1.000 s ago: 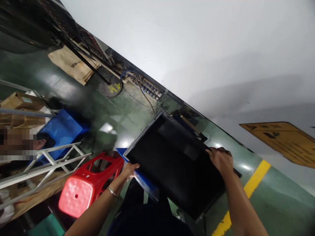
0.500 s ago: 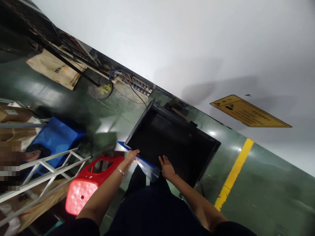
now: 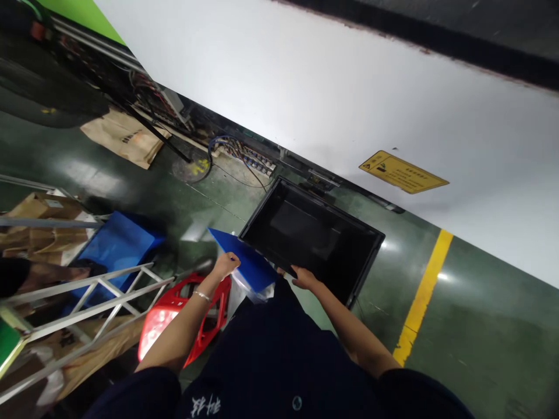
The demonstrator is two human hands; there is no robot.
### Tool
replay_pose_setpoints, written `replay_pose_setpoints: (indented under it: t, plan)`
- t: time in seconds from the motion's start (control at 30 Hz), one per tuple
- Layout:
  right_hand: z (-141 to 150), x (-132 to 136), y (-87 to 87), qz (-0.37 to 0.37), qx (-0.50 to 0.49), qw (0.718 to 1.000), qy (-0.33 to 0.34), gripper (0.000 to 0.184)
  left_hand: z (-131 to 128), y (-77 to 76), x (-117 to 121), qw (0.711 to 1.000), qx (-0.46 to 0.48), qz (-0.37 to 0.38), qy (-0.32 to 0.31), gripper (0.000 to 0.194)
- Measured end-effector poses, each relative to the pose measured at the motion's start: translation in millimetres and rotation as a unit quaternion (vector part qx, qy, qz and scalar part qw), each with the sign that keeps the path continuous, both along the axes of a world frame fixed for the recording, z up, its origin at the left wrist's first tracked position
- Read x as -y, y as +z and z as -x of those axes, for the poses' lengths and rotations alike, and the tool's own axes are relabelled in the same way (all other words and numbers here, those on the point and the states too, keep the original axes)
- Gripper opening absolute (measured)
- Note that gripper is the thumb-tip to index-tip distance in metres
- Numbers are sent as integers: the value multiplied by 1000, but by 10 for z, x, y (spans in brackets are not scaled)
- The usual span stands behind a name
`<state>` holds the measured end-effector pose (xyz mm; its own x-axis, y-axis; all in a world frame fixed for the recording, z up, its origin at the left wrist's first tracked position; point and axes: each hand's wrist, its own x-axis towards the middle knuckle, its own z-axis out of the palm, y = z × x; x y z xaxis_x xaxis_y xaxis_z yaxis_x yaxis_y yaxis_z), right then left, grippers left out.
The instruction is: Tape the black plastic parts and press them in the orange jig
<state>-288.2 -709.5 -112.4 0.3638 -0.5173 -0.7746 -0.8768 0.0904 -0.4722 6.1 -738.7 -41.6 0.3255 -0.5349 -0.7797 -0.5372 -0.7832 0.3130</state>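
My left hand point(image 3: 226, 265) is closed at the edge of a flat blue sheet point(image 3: 250, 262), which leans at a slant beside the bin. Clear plastic film point(image 3: 244, 289) hangs under and along the sheet's near side. A black rectangular bin point(image 3: 373, 234) stands on the floor in front of my body, with a dark, shiny inside. My right hand point(image 3: 303, 277) grips the bin's near rim, fingers over the edge; part of the grip is hidden.
On the left are a red plastic stool point(image 3: 159, 320), a white metal frame point(image 3: 78, 317) and a blue box point(image 3: 120, 238). Another person's arm point(image 3: 48, 276) reaches in there. A white machine panel point(image 3: 279, 81) overhangs the bin's far side. A yellow floor line point(image 3: 421, 297) runs at right.
My right hand has gone from spread fingers above the bin to gripping its near rim. The blue sheet now shows more of its face, and my left hand is still at its edge.
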Motion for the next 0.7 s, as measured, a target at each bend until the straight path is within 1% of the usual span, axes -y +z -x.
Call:
replay_pose_setpoints:
  t: [0.03, 0.07, 0.1, 0.13, 0.2, 0.27, 0.3, 0.33, 0.4, 0.43, 0.47, 0.53, 0.57, 0.6, 0.67, 0.7]
  plan:
    - [-83, 25, 106, 8, 14, 1000, 2, 73, -88, 131, -15, 998, 32, 26, -44, 8]
    - [-186, 51, 223, 17, 43, 999, 12, 79, -150, 265, -18, 993, 66, 54, -87, 14]
    - [-306, 76, 345, 29, 85, 996, 27, 86, -184, 396, -11, 984, 97, 81, -123, 21]
    - [-437, 99, 466, 45, 133, 989, 46, 92, -193, 522, -1, 976, 120, 105, -146, 25]
    - [-702, 126, 677, 81, 223, 968, 78, 96, -171, 741, 12, 966, 143, 152, -153, 30]
    - [-927, 127, 806, 110, 262, 955, 83, 90, -191, 896, -8, 956, 159, 211, -125, 38]
    - [-1013, 123, 833, 118, 267, 954, 71, 84, -248, 947, -38, 951, 167, 241, -95, 44]
    - [-1082, 123, 838, 123, 266, 955, 49, 78, -346, 985, -88, 946, 174, 268, -51, 52]
    - [-1181, 139, 803, 116, 253, 960, -21, 67, -641, 1033, -274, 929, 177, 316, 72, 67]
    - [-1220, 153, 780, 102, 242, 963, -61, 63, -814, 1053, -415, 914, 170, 338, 144, 71]
    - [-1257, 165, 766, 79, 228, 965, -98, 59, -981, 1074, -585, 893, 157, 363, 215, 69]
    - [-1332, 168, 783, 13, 202, 967, -153, 52, -1248, 1128, -976, 848, 97, 405, 327, 56]
    - [-1375, 159, 819, -25, 194, 966, -170, 48, -1332, 1163, -1172, 829, 58, 419, 367, 51]
    - [-1421, 145, 871, -63, 189, 963, -184, 45, -1379, 1204, -1355, 812, 19, 427, 398, 49]
    - [-1523, 122, 1002, -136, 193, 948, -211, 45, -1380, 1298, -1653, 787, -35, 433, 438, 53]
    - [-1573, 118, 1071, -173, 198, 937, -228, 46, -1347, 1351, -1761, 779, -48, 434, 451, 55]
